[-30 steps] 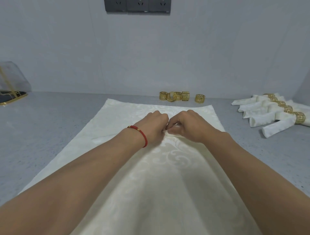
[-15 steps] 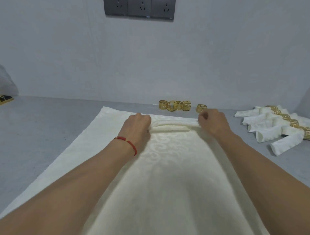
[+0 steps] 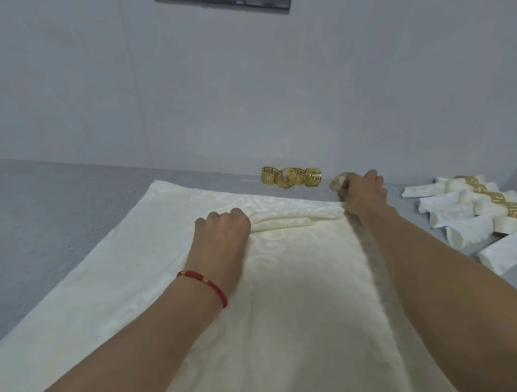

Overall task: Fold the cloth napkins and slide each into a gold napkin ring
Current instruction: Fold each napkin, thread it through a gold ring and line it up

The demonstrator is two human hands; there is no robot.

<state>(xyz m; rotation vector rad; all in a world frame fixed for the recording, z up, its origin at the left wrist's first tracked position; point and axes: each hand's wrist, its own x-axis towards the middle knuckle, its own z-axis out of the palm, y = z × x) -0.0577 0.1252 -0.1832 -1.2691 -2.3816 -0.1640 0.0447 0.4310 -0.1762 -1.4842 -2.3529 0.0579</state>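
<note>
A cream patterned cloth napkin [image 3: 293, 274] lies spread on the grey table, with a narrow folded pleat [image 3: 291, 219] across its far part. My left hand [image 3: 223, 232], with a red bracelet on the wrist, grips the pleat's left end with curled fingers. My right hand [image 3: 361, 193] pinches the pleat's right end at the napkin's far right edge. A single gold napkin ring [image 3: 337, 180] lies just beyond my right hand, partly hidden by it. Several more gold rings [image 3: 291, 176] stand in a cluster by the wall.
Several rolled napkins in gold rings [image 3: 475, 212] are piled at the right. The grey table [image 3: 70, 212] runs to a pale wall [image 3: 251, 84] behind. A dark socket strip [image 3: 237, 2] shows at the top edge.
My hands have slid apart along the pleat, the right one out to the napkin's right edge near the single ring. The view has tilted down and moved closer.
</note>
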